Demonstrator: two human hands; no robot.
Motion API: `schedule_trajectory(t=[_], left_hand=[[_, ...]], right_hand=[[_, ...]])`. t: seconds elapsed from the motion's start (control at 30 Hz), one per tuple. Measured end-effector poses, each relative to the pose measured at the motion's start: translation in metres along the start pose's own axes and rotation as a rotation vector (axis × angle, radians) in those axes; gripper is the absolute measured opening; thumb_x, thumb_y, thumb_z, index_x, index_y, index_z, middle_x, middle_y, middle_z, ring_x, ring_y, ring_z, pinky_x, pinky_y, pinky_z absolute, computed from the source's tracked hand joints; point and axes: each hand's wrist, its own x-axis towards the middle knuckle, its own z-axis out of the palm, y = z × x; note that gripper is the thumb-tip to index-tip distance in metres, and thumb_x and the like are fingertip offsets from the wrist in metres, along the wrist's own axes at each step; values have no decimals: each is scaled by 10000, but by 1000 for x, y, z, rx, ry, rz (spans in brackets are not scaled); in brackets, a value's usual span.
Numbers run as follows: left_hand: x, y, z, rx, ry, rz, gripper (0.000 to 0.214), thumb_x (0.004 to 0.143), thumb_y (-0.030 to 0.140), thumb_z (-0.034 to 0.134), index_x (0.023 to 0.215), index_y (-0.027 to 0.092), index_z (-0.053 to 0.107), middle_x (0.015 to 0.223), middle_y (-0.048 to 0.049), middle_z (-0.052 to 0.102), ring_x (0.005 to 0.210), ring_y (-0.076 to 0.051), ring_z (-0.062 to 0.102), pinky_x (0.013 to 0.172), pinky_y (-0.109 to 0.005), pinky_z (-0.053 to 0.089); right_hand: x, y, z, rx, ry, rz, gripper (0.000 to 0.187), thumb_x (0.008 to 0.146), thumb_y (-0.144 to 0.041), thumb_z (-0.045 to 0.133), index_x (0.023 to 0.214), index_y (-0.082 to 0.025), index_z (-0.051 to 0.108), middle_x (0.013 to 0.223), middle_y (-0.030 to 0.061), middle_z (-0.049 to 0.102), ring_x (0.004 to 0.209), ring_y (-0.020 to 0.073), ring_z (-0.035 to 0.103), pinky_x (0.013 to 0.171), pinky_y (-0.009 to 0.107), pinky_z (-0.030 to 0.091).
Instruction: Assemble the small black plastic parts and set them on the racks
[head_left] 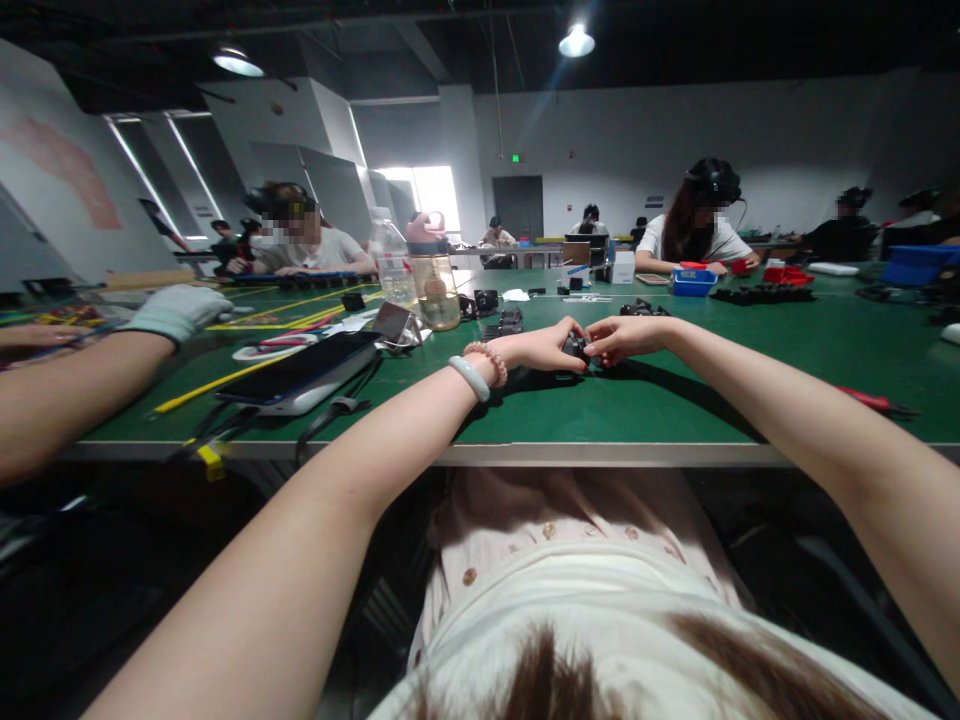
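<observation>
Both of my hands meet over the green tabletop (637,400) around a small black part (576,346), whose exact kind I cannot make out. My left hand (551,346), with a pale bangle and a beaded bracelet at the wrist, grips it from the left with thumb and fingers. From the right, my right hand (619,338) pinches the same part with its fingertips. Fingers hide much of it. Just behind my left hand lies a cluster of black parts (510,321); more black pieces (641,308) sit behind my right hand.
A phone on a white power bank (300,375) with cables lies left. Behind it stand a tinted bottle (437,290) and a clear bottle (391,262). A neighbour's gloved hand (180,312) works at far left. Red-handled tool (870,400) right; blue bin (694,280) across the table.
</observation>
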Motion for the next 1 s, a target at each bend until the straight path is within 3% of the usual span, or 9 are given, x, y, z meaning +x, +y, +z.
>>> schedule_trajectory(t=[1.0], left_hand=[[-1, 3, 0, 16, -17, -32, 573, 596, 413, 505, 1083, 184, 308, 1000, -28, 485, 846, -163, 465, 727, -257, 361]], right_hand=[[7, 8, -3, 128, -18, 24, 277, 638, -329, 628, 775, -113, 520, 604, -8, 503, 556, 65, 490, 535, 205, 373]])
